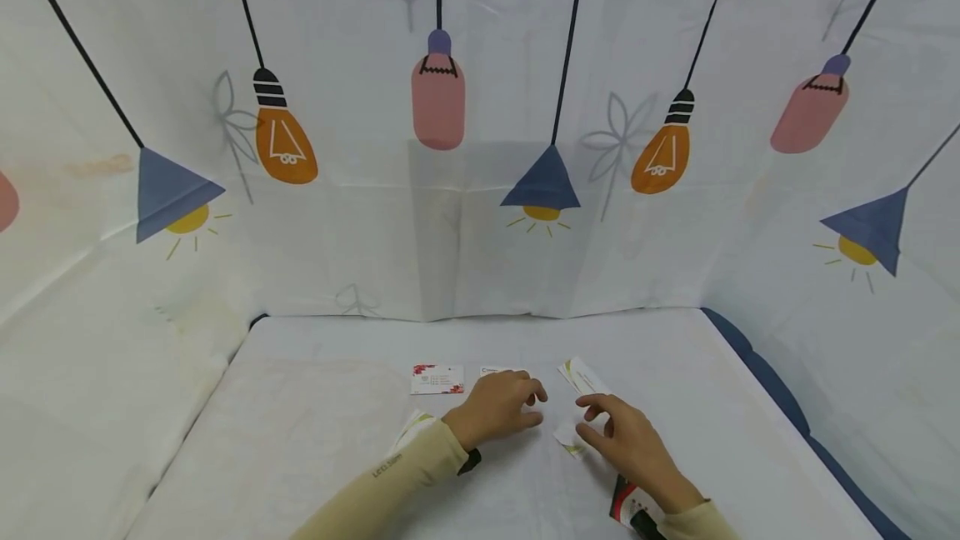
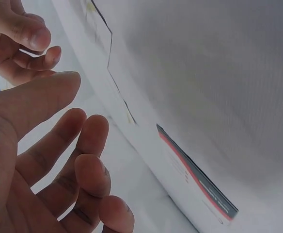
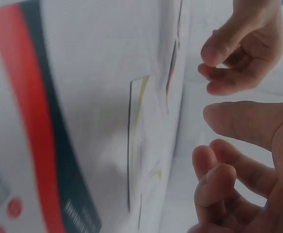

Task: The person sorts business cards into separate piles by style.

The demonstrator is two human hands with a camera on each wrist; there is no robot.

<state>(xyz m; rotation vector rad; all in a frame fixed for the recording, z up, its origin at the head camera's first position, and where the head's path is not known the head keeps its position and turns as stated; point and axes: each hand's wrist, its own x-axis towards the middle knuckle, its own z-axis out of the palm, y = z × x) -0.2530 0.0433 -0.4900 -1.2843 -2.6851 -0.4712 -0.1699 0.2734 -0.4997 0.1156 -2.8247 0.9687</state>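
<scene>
In the head view my left hand (image 1: 498,408) hovers over the white table with loosely bent fingers and nothing in them. Facing it, my right hand (image 1: 632,446) also holds nothing, its thumb and fingers apart. Below the right hand's fingertips lies a partly covered white card with a green edge (image 1: 569,437); a similar white card (image 1: 582,377) lies behind it. A business card with red flowers (image 1: 437,379) rests left of the left hand, and another card (image 1: 491,371) is mostly hidden behind that hand. Near my right wrist is a red, black and white card (image 1: 624,500).
A further green-edged card (image 1: 412,427) lies partly under my left forearm. The white tabletop (image 1: 315,407) is bounded by a hanging white cloth (image 1: 337,257) printed with lamps at the back and sides. Dark blue material (image 1: 772,382) shows along the right edge.
</scene>
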